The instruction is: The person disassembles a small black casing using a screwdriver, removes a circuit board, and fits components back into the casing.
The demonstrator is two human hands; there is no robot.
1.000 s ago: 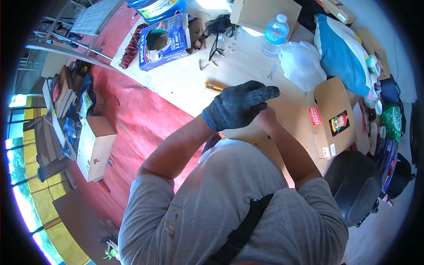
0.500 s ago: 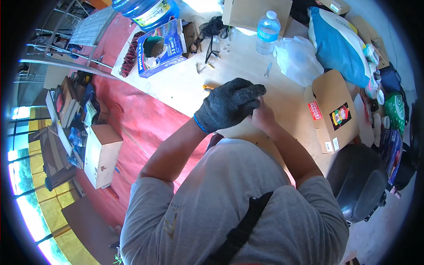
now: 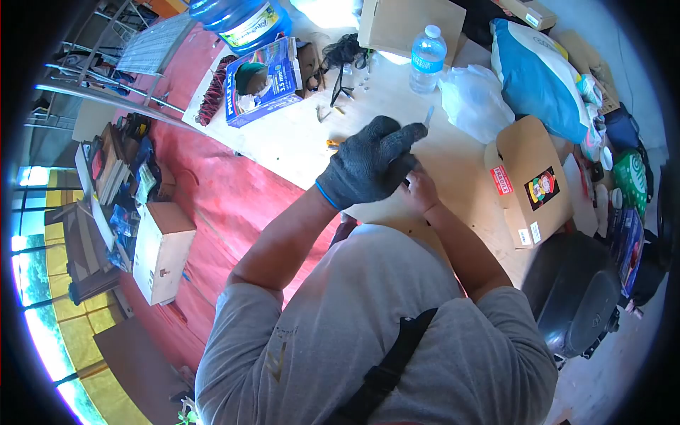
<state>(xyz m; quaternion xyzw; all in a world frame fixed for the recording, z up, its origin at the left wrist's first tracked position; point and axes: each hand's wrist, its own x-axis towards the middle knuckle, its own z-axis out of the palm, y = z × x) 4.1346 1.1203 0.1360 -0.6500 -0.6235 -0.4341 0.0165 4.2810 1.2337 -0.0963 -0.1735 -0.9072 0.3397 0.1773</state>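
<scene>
**Dark glove beside the bare right hand**

The left hand fills the glove, fingers bent; its grip I cannot tell. The glove's long axis slants forward and rightward from its cuff. Just right of the glove, nearer the body, the right hand curls (its hold, and any contact, hidden). Beyond the glove's fingertips, a wrench lies on the tabletop.

A blue box lies far left on the table, near a large blue jug. Farther right, a clear bottle stands beside a white plastic bag.
</scene>
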